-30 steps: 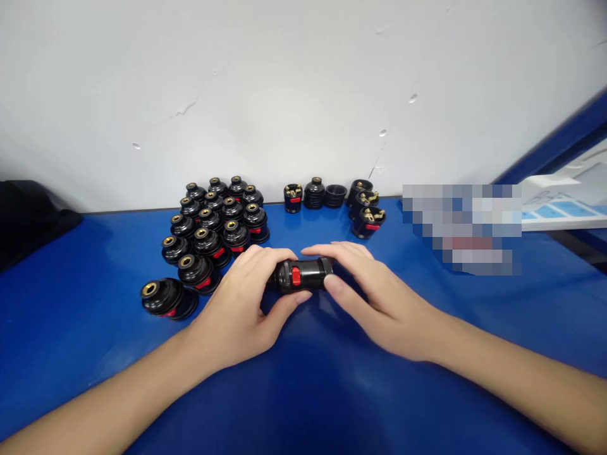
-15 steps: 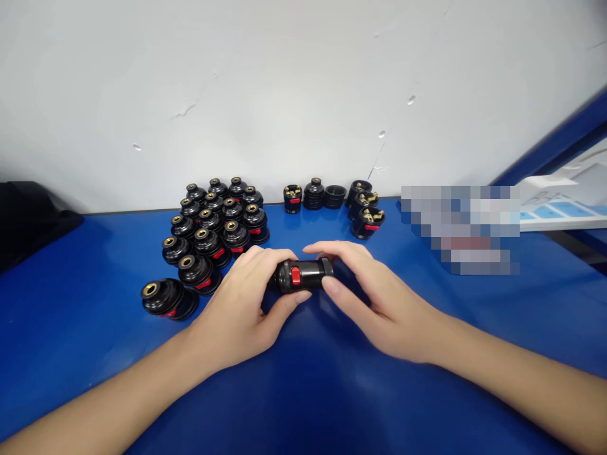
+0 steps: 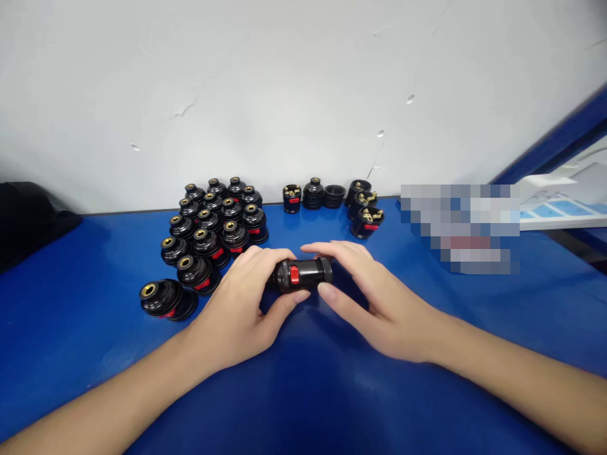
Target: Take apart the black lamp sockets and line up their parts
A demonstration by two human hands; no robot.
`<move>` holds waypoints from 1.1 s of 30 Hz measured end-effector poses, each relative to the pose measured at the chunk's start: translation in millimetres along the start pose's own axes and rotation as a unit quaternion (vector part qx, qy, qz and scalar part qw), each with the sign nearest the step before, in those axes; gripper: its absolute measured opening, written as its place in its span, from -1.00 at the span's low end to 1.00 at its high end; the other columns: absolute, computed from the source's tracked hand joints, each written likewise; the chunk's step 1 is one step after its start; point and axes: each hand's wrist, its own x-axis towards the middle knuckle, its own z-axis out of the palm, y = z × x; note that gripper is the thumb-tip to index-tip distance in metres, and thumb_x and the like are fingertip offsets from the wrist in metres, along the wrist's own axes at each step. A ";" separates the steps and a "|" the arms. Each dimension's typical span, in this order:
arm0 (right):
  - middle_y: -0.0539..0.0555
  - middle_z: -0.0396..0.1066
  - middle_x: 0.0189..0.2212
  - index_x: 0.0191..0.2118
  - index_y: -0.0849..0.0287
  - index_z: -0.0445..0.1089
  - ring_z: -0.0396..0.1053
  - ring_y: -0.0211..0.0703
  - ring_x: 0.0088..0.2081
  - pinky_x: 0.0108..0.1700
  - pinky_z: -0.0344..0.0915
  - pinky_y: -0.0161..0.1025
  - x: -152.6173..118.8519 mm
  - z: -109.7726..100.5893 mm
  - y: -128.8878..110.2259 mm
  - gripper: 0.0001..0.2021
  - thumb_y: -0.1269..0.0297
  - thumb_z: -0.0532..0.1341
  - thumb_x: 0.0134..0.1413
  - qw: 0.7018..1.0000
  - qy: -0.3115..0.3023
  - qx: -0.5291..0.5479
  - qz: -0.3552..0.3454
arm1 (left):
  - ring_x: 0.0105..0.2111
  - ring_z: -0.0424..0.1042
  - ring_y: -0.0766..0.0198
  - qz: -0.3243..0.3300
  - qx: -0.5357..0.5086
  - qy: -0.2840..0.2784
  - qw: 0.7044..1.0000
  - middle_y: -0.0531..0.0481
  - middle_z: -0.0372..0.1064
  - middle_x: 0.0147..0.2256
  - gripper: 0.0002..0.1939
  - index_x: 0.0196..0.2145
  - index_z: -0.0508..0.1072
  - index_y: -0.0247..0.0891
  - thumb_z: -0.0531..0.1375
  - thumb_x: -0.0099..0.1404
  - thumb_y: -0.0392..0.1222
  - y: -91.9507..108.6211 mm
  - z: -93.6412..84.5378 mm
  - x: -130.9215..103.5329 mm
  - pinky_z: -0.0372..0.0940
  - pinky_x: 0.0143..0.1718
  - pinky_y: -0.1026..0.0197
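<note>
A black bulb socket (image 3: 310, 275) with a red switch lies sideways between my hands, just above the blue table. My left hand (image 3: 246, 297) is closed round its left end, thumb below and fingers over the top. At the right end is a knurled ring (image 3: 326, 270). My right hand (image 3: 379, 297) spans this ring, its thumb at the lower edge and its fingers curving behind the far side. How firmly the right fingertips press cannot be seen. Left of my left hand stand several assembled sockets (image 3: 193, 270) with brass-threaded tops and red switches.
Against the white wall (image 3: 303, 95) stand a socket body (image 3: 292, 199) with brass contacts, a domed cap (image 3: 313, 193), and a black ring (image 3: 334, 196). Three more bodies (image 3: 370, 221) stand to their right. Black cloth (image 3: 33, 221) lies far left; a pixelated patch (image 3: 462, 227) covers something right.
My right thumb has slid slightly down and left off the ring's face, so more of its knurling shows. My left hand keeps its hold on the bulb socket.
</note>
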 end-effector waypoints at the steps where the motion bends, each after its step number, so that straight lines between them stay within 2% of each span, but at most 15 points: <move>1: 0.26 0.51 0.09 0.30 0.20 0.30 0.45 0.09 0.13 0.21 0.36 0.11 0.2 0.1 0.4 -0.63 0.16 0.10 0.55 1.000 -0.002 -0.002 0.010 | -0.16 0.40 0.16 0.000 -0.001 -0.002 1.000 -0.01 0.47 -0.11 -0.72 0.13 0.36 -0.18 0.25 0.54 -0.13 -0.1 0.0 -0.1 0.32 -0.10 0.10; 3: 0.22 0.53 0.05 0.26 0.18 0.33 0.47 0.05 0.10 0.21 0.35 0.09 0.4 -0.1 0.7 -0.67 0.19 0.06 0.57 1.000 -0.007 0.003 0.015 | -0.16 0.40 0.17 -0.001 -0.003 -0.005 1.000 -0.01 0.47 -0.11 -0.73 0.12 0.36 -0.17 0.25 0.54 -0.13 -0.3 0.0 -0.5 0.31 -0.10 0.10; 5: 0.22 0.50 0.06 0.26 0.17 0.32 0.47 0.03 0.09 0.19 0.37 0.06 0.1 -0.7 0.4 -0.68 0.22 0.10 0.53 1.000 -0.010 0.017 0.000 | -0.16 0.40 0.17 -0.003 0.000 -0.006 1.000 0.00 0.46 -0.11 -0.74 0.12 0.35 -0.17 0.24 0.54 -0.13 -0.4 -0.3 -1.1 0.31 -0.11 0.11; 9: 0.26 0.46 0.15 0.30 0.18 0.25 0.45 0.10 0.15 0.19 0.40 0.06 -0.3 -1.0 -1.0 -0.58 0.17 0.20 0.45 1.000 0.004 0.018 -0.011 | -0.15 0.41 0.17 -0.005 0.001 -0.003 1.000 0.00 0.46 -0.11 -0.73 0.13 0.35 -0.17 0.23 0.55 -0.14 0.2 -1.1 -1.6 0.31 -0.10 0.11; 12: 0.21 0.52 0.08 0.26 0.14 0.31 0.48 0.06 0.11 0.20 0.38 0.05 0.1 -0.2 -1.4 -0.68 0.15 0.08 0.55 1.000 -0.002 0.001 0.019 | -0.16 0.40 0.18 0.000 0.000 -0.004 1.000 0.00 0.46 -0.11 -0.75 0.12 0.36 -0.17 0.23 0.55 -0.14 0.9 -1.3 -0.8 0.31 -0.10 0.12; 14: 0.20 0.53 0.05 0.25 0.14 0.32 0.49 0.04 0.09 0.18 0.39 0.02 -0.1 0.2 -1.1 -0.69 0.19 0.07 0.55 1.000 -0.003 0.001 0.021 | -0.17 0.40 0.18 0.001 0.002 -0.005 1.000 0.01 0.46 -0.12 -0.75 0.12 0.35 -0.17 0.23 0.55 -0.14 1.1 -1.2 -0.2 0.31 -0.11 0.13; 18: 0.25 0.46 0.11 0.31 0.20 0.24 0.46 0.08 0.11 0.14 0.42 0.02 -1.4 0.6 -0.2 -0.56 0.20 0.20 0.43 1.000 0.011 0.007 -0.007 | -0.17 0.41 0.16 -0.005 0.004 -0.008 1.000 0.00 0.46 -0.12 -0.74 0.13 0.35 -0.15 0.23 0.55 -0.14 0.9 -1.0 0.3 0.31 -0.11 0.12; 23: 0.18 0.52 0.00 0.20 0.15 0.36 0.47 0.02 0.06 0.16 0.39 0.04 -0.4 0.3 -1.4 -0.72 0.20 0.08 0.55 0.999 0.007 -0.001 0.034 | -0.16 0.40 0.15 -0.004 0.005 -0.014 1.000 0.00 0.46 -0.12 -0.76 0.12 0.35 -0.15 0.22 0.56 -0.13 0.2 -0.4 0.5 0.31 -0.10 0.10; 28: 0.25 0.46 0.07 0.25 0.21 0.30 0.46 0.07 0.07 0.13 0.41 0.06 1.2 -0.6 -2.4 -0.61 0.24 0.23 0.39 1.000 0.013 0.012 -0.005 | -0.16 0.38 0.16 -0.008 0.008 -0.016 1.000 0.02 0.44 -0.14 -0.75 0.12 0.35 -0.14 0.23 0.56 -0.15 -0.6 0.1 0.1 0.30 -0.10 0.11; 33: 0.21 0.53 0.01 0.21 0.15 0.34 0.48 0.08 0.06 0.19 0.34 0.13 0.8 -0.9 -1.9 -0.71 0.21 0.09 0.53 1.000 0.012 -0.020 0.021 | -0.14 0.39 0.17 -0.002 0.006 -0.017 1.000 0.02 0.46 -0.10 -0.75 0.13 0.34 -0.12 0.23 0.56 -0.15 -0.7 -0.1 0.1 0.31 -0.08 0.10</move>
